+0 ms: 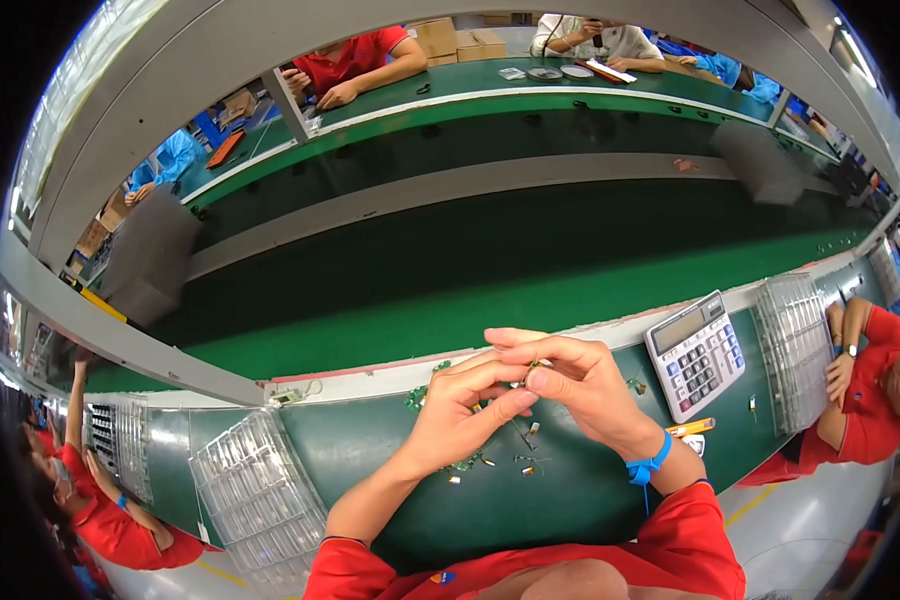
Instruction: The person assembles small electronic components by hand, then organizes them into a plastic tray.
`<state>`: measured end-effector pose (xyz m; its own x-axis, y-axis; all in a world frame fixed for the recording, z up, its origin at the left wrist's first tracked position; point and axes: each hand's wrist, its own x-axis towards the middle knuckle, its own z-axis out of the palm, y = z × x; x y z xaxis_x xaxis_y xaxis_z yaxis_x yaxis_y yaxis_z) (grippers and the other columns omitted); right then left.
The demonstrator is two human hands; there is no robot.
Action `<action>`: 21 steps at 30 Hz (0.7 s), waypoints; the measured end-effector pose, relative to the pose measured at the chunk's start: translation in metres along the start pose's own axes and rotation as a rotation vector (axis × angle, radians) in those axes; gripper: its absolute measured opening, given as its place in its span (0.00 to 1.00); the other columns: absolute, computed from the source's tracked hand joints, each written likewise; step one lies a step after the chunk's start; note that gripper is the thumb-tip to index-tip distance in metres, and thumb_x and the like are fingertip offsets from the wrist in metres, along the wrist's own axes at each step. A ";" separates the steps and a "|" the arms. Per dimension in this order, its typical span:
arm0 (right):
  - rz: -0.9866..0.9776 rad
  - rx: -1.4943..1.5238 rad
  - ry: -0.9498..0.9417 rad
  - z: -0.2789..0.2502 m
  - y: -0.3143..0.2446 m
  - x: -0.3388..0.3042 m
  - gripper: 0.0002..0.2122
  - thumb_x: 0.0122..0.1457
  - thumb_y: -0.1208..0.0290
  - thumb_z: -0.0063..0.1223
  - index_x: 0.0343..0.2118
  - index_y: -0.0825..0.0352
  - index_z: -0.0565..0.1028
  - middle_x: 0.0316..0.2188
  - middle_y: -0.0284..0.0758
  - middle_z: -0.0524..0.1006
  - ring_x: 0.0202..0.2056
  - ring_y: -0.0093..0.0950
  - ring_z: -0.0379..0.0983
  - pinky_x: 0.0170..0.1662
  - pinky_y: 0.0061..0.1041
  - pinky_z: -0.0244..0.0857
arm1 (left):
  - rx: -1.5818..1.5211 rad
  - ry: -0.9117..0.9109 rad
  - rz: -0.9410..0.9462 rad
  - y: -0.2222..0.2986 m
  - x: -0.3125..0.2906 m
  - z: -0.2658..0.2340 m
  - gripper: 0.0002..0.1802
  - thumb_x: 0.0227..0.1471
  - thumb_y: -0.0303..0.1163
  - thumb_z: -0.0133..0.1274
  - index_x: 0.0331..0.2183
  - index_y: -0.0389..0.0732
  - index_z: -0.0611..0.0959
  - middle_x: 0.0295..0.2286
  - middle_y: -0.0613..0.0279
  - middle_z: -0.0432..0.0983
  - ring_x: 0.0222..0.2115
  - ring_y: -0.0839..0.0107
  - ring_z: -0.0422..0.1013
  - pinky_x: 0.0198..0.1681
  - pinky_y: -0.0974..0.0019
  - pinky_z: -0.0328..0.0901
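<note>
My left hand (467, 408) and my right hand (582, 388) meet over the green bench, fingertips pinched together. Between them is a small electronic part (536, 366), greenish with a brassy glint; the fingers cover most of it. Thin dark wires hang below the fingertips. Small green circuit boards (416, 399) lie partly behind my left hand. Beneath the hands are scattered several tiny wired pieces (528, 470) with pale ends. Another green board (635, 386) rests just right of my right hand. A blue strap (650, 460) circles my right wrist.
A calculator (695, 355) and an orange-yellow marker (692, 427) lie to the right. Clear plastic trays stand left (258, 490) and right (792, 350). Beyond the bench edge runs a green conveyor belt (450, 250). Co-workers in red sit at both sides and across.
</note>
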<state>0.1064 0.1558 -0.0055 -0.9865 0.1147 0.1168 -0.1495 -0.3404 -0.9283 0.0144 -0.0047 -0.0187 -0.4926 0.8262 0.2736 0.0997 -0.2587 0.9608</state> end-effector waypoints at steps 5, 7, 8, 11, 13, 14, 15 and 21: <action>-0.027 -0.001 -0.028 -0.005 -0.011 -0.003 0.08 0.60 0.73 0.54 0.40 0.70 0.79 0.55 0.46 0.70 0.52 0.33 0.70 0.49 0.32 0.69 | -0.144 -0.154 -0.151 0.000 -0.002 -0.004 0.12 0.57 0.23 0.51 0.43 0.30 0.79 0.39 0.54 0.76 0.31 0.72 0.76 0.36 0.71 0.74; -0.077 -0.080 -0.017 -0.008 -0.010 -0.006 0.07 0.59 0.75 0.55 0.38 0.69 0.79 0.54 0.46 0.70 0.51 0.33 0.70 0.48 0.32 0.69 | -0.164 -0.169 -0.145 0.001 -0.001 0.000 0.12 0.57 0.23 0.51 0.43 0.29 0.79 0.39 0.54 0.76 0.32 0.71 0.75 0.35 0.71 0.73; -0.071 -0.102 0.003 -0.009 -0.010 -0.006 0.06 0.59 0.75 0.55 0.37 0.69 0.79 0.54 0.46 0.70 0.51 0.33 0.71 0.48 0.32 0.69 | -0.180 -0.175 -0.136 0.002 0.000 0.001 0.12 0.58 0.23 0.50 0.43 0.29 0.79 0.39 0.54 0.75 0.32 0.71 0.75 0.34 0.71 0.73; -0.041 -0.101 0.038 -0.008 -0.008 -0.007 0.05 0.59 0.76 0.55 0.36 0.69 0.79 0.53 0.46 0.71 0.50 0.33 0.71 0.48 0.30 0.69 | -0.254 -0.023 -0.173 0.005 0.001 0.012 0.12 0.58 0.24 0.50 0.43 0.29 0.80 0.39 0.54 0.74 0.32 0.71 0.75 0.34 0.71 0.73; -0.014 -0.077 0.054 -0.005 -0.006 -0.006 0.04 0.59 0.76 0.55 0.35 0.70 0.79 0.52 0.46 0.71 0.50 0.33 0.71 0.49 0.29 0.69 | -0.240 -0.032 -0.179 0.003 0.002 0.008 0.11 0.58 0.23 0.50 0.42 0.29 0.80 0.37 0.54 0.74 0.34 0.69 0.74 0.33 0.68 0.73; -0.072 -0.111 0.061 -0.004 -0.004 -0.005 0.04 0.59 0.76 0.55 0.34 0.70 0.78 0.52 0.45 0.71 0.49 0.32 0.71 0.49 0.29 0.69 | -0.230 -0.041 -0.178 0.002 0.002 0.006 0.11 0.57 0.23 0.50 0.41 0.29 0.80 0.36 0.53 0.73 0.37 0.66 0.73 0.33 0.65 0.74; -0.130 -0.146 0.068 -0.003 -0.003 -0.005 0.04 0.60 0.76 0.55 0.33 0.70 0.78 0.52 0.45 0.71 0.48 0.31 0.71 0.48 0.28 0.68 | -0.228 -0.040 -0.182 0.001 0.001 0.004 0.11 0.57 0.23 0.50 0.41 0.29 0.80 0.36 0.53 0.73 0.37 0.66 0.73 0.33 0.65 0.74; -0.285 -0.243 0.140 -0.008 -0.005 -0.002 0.04 0.61 0.76 0.52 0.33 0.71 0.76 0.49 0.45 0.72 0.48 0.31 0.71 0.55 0.32 0.64 | -0.225 -0.060 -0.198 0.008 0.000 0.002 0.10 0.57 0.22 0.52 0.41 0.30 0.80 0.36 0.56 0.75 0.31 0.71 0.75 0.36 0.68 0.73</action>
<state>0.1100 0.1651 -0.0036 -0.8865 0.3046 0.3484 -0.3795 -0.0475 -0.9240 0.0173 -0.0059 -0.0110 -0.4306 0.8980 0.0907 -0.1900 -0.1884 0.9635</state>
